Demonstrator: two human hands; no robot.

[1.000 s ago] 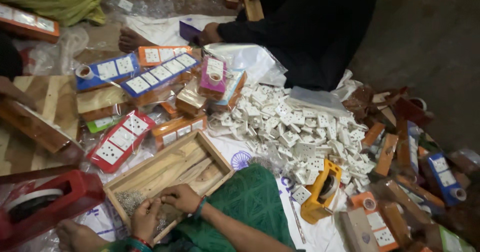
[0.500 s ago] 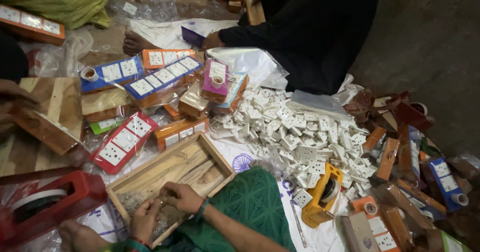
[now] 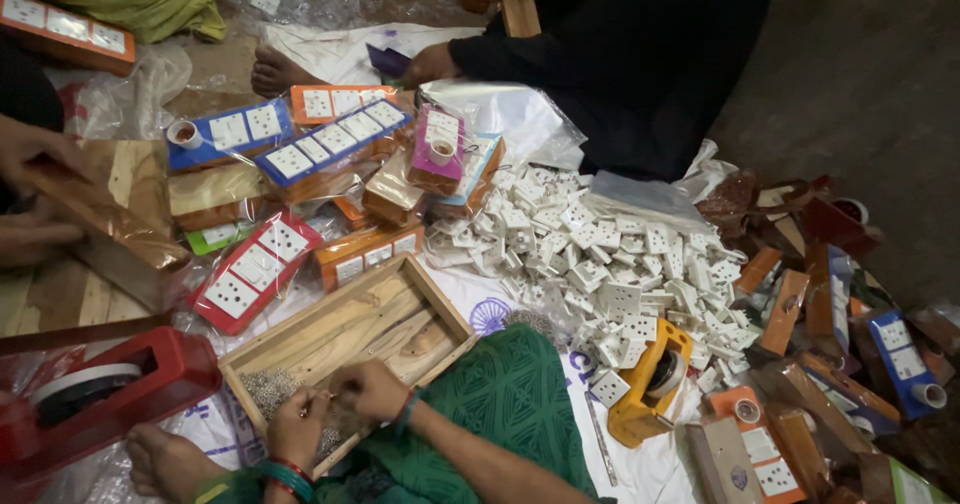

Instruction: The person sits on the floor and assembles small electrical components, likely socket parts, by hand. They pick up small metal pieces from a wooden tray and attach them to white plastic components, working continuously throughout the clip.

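— Left hand [image 3: 296, 426]?
— Fingers pinched on a small screw [image 3: 322, 398], over the heap of screws [image 3: 268, 392] in the wooden tray [image 3: 440, 304].
— Right hand [image 3: 372, 389]?
— Curled closed just beside, fingertips meeting the left's. Cannot tell what is held.
— Around?
— Red tape dispenser [image 3: 110, 389] at left, pile of white sockets [image 3: 600, 264] at right.

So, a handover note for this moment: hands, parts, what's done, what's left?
Left hand and right hand meet over the wooden tray, fingertips pinched together; whether on a screw I cannot tell. The pile of small screws lies in the tray's near corner. Loose white sockets are heaped to the right. Finished socket boards are stacked beyond the tray. Done: several boards assembled. Left: the heap of sockets is large.
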